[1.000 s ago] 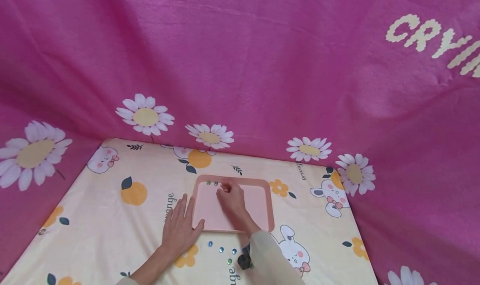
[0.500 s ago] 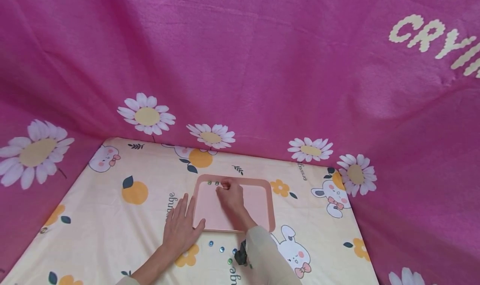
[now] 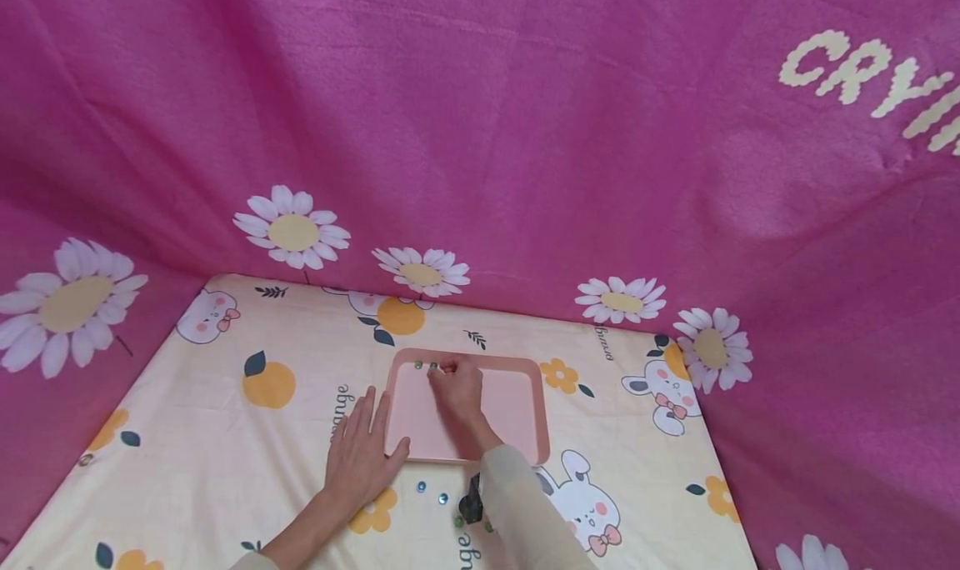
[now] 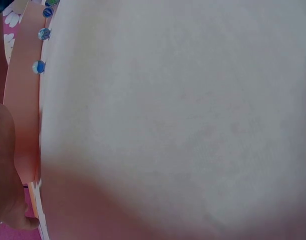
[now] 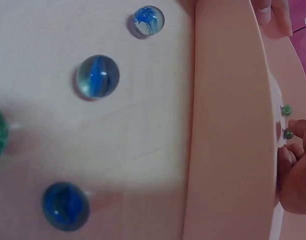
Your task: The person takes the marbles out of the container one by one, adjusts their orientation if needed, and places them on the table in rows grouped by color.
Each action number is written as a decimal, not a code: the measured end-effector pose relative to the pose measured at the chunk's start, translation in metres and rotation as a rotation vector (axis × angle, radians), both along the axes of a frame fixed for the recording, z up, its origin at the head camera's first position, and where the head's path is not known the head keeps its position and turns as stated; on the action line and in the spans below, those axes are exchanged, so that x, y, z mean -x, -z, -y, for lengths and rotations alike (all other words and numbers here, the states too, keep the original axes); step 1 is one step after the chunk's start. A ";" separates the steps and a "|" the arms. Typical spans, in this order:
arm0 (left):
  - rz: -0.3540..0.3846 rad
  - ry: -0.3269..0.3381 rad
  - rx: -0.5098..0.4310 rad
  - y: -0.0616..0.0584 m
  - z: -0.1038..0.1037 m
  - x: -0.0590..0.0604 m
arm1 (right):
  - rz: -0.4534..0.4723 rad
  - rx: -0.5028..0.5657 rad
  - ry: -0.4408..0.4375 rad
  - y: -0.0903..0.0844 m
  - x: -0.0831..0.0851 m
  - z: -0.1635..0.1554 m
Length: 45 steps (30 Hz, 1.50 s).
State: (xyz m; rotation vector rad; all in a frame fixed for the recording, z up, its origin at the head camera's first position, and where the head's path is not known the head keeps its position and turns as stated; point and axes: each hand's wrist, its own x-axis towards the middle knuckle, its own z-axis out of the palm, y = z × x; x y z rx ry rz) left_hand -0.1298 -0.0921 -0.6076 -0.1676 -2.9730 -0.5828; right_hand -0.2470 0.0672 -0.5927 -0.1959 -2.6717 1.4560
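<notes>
A pink tray (image 3: 517, 403) lies on the printed cloth. Two green marbles (image 3: 417, 365) (image 5: 286, 109) sit in a row by its far left corner. My right hand (image 3: 444, 370) is inside the tray, fingers curled. Its fingertips (image 5: 295, 172) are bunched right beside the second green marble (image 5: 288, 133); whether they pinch anything is hidden. My left hand (image 3: 358, 453) lies flat on the cloth at the tray's left, and its thumb (image 5: 272, 15) touches the tray's near corner. Loose blue and green marbles (image 3: 422, 487) (image 5: 98, 76) lie on the cloth in front of the tray.
A pink daisy-print fabric (image 3: 480, 137) hangs as a wall behind and to both sides of the table. The cloth-covered table (image 3: 225, 437) drops off at its left and right edges. In the left wrist view, blue marbles (image 4: 38, 66) lie along the tray rim (image 4: 23, 100).
My right hand has shifted slightly left along the tray's far edge, closer to the two green marbles. The left hand has stayed put.
</notes>
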 end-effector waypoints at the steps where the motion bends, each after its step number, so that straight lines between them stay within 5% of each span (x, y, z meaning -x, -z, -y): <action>1: 0.002 0.000 -0.001 0.000 0.000 0.000 | -0.008 -0.005 0.005 -0.001 0.000 0.001; 20: -0.006 0.000 0.010 -0.001 -0.001 0.003 | 0.015 -0.072 0.093 0.002 0.007 0.007; 32: 0.013 0.003 0.008 0.000 0.001 0.001 | 0.085 0.137 0.103 0.004 -0.006 -0.003; 45: 0.023 0.003 0.003 -0.001 0.000 0.001 | 0.107 0.247 0.035 -0.004 -0.021 -0.015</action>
